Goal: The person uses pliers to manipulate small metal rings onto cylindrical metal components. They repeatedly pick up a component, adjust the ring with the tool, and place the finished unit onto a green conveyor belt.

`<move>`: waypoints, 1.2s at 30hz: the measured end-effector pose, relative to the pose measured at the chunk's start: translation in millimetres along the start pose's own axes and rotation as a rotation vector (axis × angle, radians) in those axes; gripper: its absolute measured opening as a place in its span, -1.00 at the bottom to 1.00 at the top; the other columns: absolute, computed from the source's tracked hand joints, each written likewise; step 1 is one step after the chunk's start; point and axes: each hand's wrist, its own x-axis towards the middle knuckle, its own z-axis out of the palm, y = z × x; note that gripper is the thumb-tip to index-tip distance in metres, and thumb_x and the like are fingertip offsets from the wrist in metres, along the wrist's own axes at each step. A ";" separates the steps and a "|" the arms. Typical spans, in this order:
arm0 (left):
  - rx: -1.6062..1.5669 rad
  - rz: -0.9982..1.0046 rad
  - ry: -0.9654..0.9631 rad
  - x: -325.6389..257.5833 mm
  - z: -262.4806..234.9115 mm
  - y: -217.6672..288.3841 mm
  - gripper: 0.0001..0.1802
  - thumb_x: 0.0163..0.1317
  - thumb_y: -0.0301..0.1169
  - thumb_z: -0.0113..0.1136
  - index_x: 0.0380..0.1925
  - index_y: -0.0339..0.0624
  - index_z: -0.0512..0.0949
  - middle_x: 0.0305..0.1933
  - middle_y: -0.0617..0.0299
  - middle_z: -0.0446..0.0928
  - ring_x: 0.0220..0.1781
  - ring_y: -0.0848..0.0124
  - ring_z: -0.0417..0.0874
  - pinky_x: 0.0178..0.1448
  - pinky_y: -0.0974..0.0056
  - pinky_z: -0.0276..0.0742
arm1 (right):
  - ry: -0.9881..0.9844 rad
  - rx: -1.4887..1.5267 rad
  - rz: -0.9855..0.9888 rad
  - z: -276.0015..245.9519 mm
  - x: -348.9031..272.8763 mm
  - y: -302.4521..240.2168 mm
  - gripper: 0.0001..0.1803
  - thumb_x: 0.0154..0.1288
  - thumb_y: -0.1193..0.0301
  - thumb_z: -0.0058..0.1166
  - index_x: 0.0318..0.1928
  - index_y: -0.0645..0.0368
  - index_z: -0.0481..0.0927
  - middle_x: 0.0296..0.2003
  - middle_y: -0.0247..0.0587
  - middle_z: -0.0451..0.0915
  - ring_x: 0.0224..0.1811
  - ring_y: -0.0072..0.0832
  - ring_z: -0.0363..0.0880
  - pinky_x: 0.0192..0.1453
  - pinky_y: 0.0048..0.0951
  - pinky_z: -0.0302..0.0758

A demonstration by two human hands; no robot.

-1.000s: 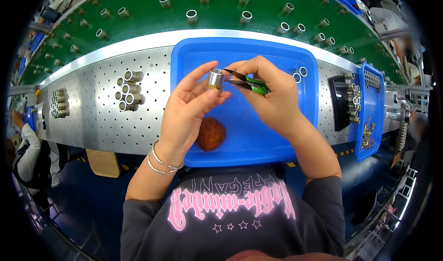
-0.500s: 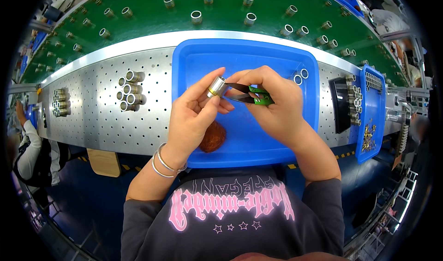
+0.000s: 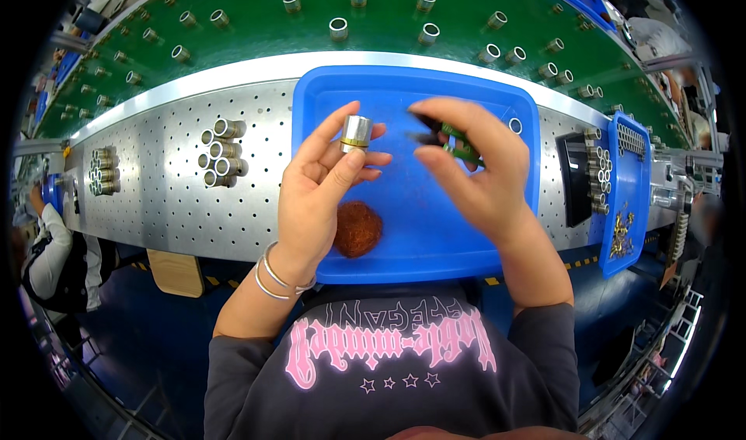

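My left hand (image 3: 312, 187) grips a short silvery metal sleeve (image 3: 357, 131) between thumb and fingers, over the blue tray (image 3: 412, 272). The sleeve stands nearly upright, with a yellowish band round its lower end. To its right, apart from it, my right hand (image 3: 493, 164) holds green-handled snips (image 3: 460, 143) with dark blades, smeared by motion. In the tray beside my left wrist lies a round reddish-brown clump (image 3: 357, 228) of fine, tangled-looking material. A metal ring end (image 3: 515, 126) shows in the tray past my right hand.
Several metal sleeves (image 3: 221, 152) are grouped on the perforated metal table (image 3: 155, 144) at left. More stand on the green belt (image 3: 256, 40) beyond the tray. At right are a black panel (image 3: 573, 179) and a blue bin (image 3: 614, 261) with small brass-coloured parts. A co-worker's sleeve (image 3: 56, 234) shows far left.
My right hand has drawn the snips away to the right from the sleeve. My left hand has tipped the sleeve more upright. Sleeves on the green belt have shifted slightly right.
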 end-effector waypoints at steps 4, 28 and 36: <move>-0.040 0.021 0.037 -0.2 -1.0 -0.1 -0.50 0.25 -0.47 0.04 0.19 -0.25 0.20 0.06 -0.05 0.45 -0.03 0.38 0.55 0.02 0.37 0.45 | -0.215 -0.109 -0.060 4.1 -4.5 2.2 -0.78 0.04 0.31 0.20 -0.25 0.05 0.61 -0.54 -0.34 0.58 -0.56 -0.45 0.53 -0.53 -0.49 0.38; -0.078 0.031 -0.014 -1.8 0.7 3.1 -0.50 0.16 -0.53 0.14 0.12 -0.27 0.25 0.00 -0.02 0.47 -0.02 0.35 0.54 0.12 0.30 0.41 | -0.158 -0.018 0.146 4.7 -8.5 6.4 -0.85 0.06 0.36 0.20 -0.35 0.12 0.63 -0.53 -0.26 0.60 -0.56 -0.42 0.56 -0.51 -0.53 0.43; 0.297 -0.020 -0.100 59.9 -37.0 25.1 -0.74 0.32 -0.31 -0.08 -0.23 -0.28 0.48 -0.21 0.15 0.53 -0.20 0.46 0.53 -0.06 0.34 0.46 | -0.176 -0.081 0.224 -28.5 6.5 23.3 -0.84 0.14 0.37 0.14 -0.34 0.21 0.57 -0.44 -0.22 0.58 -0.45 -0.50 0.52 -0.37 -0.53 0.43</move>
